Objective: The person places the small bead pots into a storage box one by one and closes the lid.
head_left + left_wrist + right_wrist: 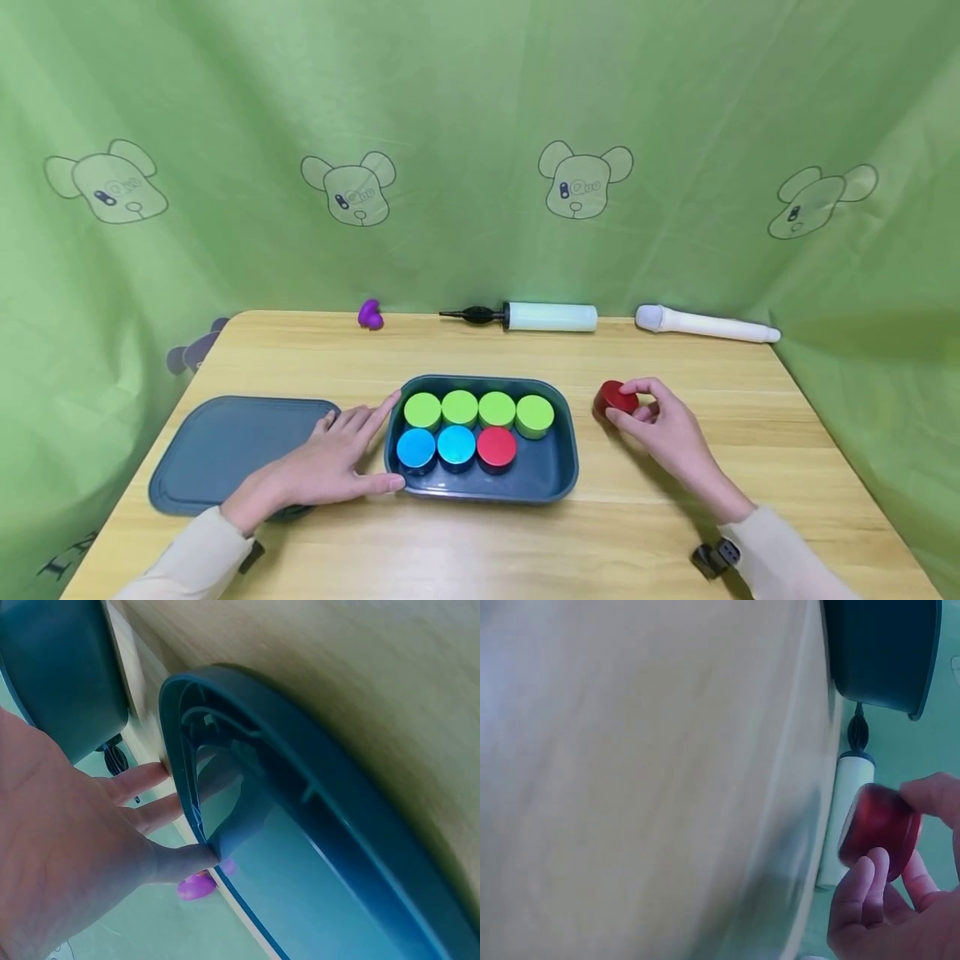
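Note:
My right hand [670, 427] pinches a short red round tin [609, 400] between thumb and fingers, to the right of a dark blue-grey box [546, 467]. In the right wrist view the same tin is tilted, clear of the tabletop. Spread fingers of my left hand [330, 462] lie at the box's left side, thumb at the near corner and index finger at the far one. Inside the box stand several green tins [460, 408] in the back row, with two blue tins [416, 448] and a red one [496, 447] in front.
Left of the box lies a matching flat lid [232, 450], partly under my left hand. Along the table's back edge are a purple object [371, 314], a white-and-black hand pump [551, 317] and a white microphone-shaped thing [705, 324]. A green curtain [465, 100] hangs behind.

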A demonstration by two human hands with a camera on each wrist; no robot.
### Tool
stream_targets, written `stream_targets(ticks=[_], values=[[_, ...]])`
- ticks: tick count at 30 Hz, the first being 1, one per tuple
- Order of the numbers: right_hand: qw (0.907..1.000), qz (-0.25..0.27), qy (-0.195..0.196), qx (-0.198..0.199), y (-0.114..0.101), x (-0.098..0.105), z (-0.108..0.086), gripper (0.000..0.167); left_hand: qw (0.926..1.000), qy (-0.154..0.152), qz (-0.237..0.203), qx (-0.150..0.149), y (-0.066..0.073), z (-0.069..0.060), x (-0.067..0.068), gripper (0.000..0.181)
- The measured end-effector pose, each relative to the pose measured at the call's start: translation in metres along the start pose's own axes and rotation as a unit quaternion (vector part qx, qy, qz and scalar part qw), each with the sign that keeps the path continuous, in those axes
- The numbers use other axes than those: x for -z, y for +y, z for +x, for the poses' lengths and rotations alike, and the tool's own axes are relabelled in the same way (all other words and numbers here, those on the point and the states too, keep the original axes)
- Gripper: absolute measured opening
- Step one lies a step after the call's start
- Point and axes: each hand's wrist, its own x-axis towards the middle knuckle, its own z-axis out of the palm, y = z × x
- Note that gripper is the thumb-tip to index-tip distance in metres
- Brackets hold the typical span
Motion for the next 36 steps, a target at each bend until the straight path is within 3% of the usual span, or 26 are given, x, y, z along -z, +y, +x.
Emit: stream_targets(ticks=[8, 13, 24, 31, 36], values=[[0.9983, 0.015, 0.043, 0.037, -0.015, 0.001, -0.014, 0.045, 1.0, -0.001, -0.001, 0.0, 0.0, 0.0, -0.001, 0.111], [0.9951, 0.052, 0.056, 0.063, -0.031, 0.0, -0.027, 0.041, 1.0, -0.002, 0.001, -0.002, 0.0, 0.001, 0.0, 0.111], [0.9891, 0.055, 0.038, 0.131, -0.059, -0.016, -0.045, 0.039, 1.0, -0.004, -0.001, -0.001, -0.001, 0.0, -0.001, 0.112], [0.9897, 0.04, 0.012, 0.137, -0.067, -0.033, -0.05, 0.04, 1.0, -0.002, 0.0, -0.002, -0.001, 0.001, -0.001, 0.112], [0.9861, 0.014, 0.009, 0.166, -0.07, -0.045, -0.051, 0.041, 1.0, -0.003, -0.002, -0.002, -0.001, 0.001, 0.0, 0.112]])
